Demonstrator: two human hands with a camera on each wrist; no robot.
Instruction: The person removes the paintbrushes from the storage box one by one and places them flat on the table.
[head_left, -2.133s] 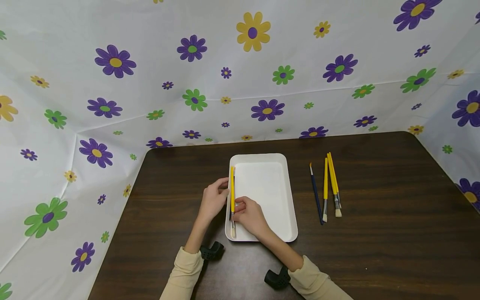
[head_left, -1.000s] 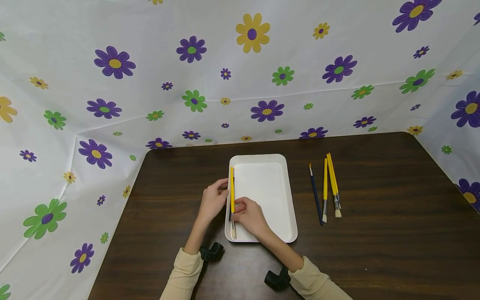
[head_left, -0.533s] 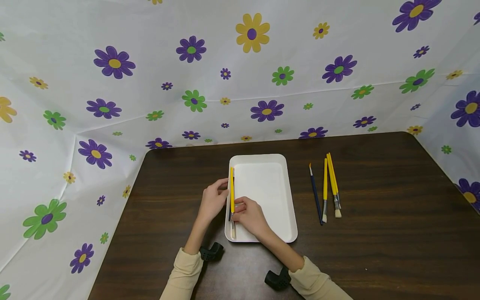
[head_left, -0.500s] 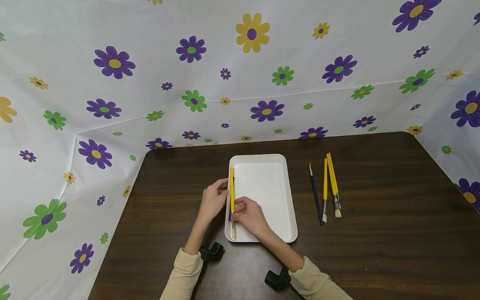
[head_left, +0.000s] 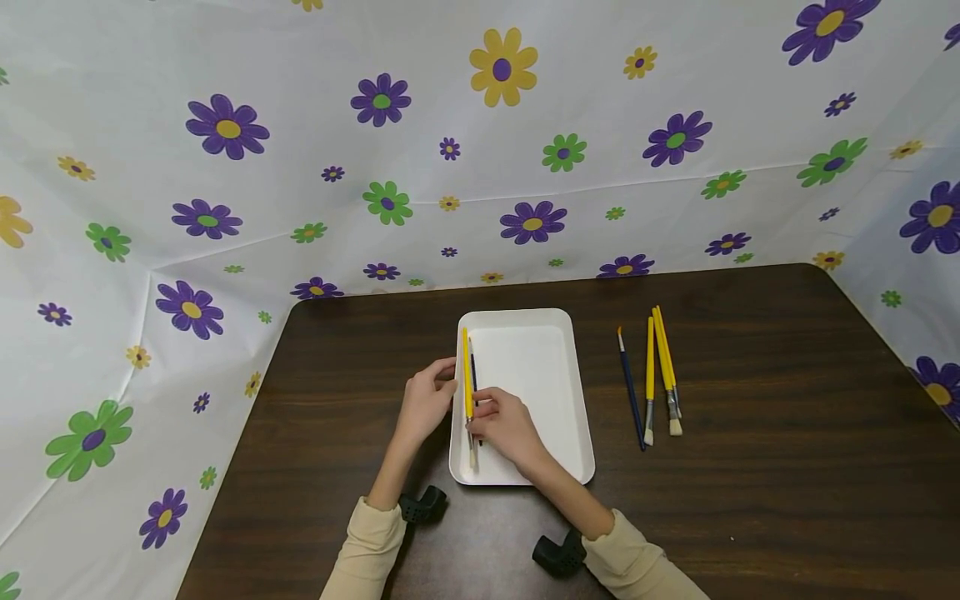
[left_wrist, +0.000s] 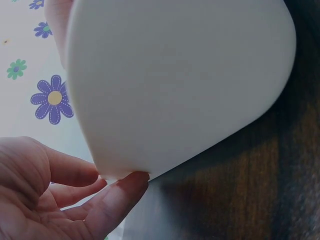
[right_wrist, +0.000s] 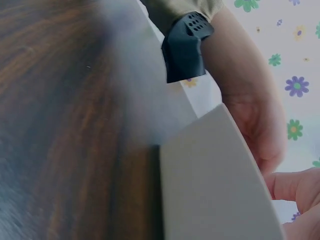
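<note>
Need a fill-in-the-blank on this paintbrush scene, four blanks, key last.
The left hand touches the edge of a white ____.
Of the two brushes by the right hand, the one nearer the left hand has a ____ handle.
Of the loose brushes on the table, the leftmost has a ____ handle.
The backdrop is printed with ____.
Missing: tray; yellow; blue; flowers.

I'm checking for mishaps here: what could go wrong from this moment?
The right hand might drag the dark paintbrush, which lies close beside the yellow paintbrush it pinches.
The left hand, pinching the edge of the white tray, could shift or tip it by pulling.
</note>
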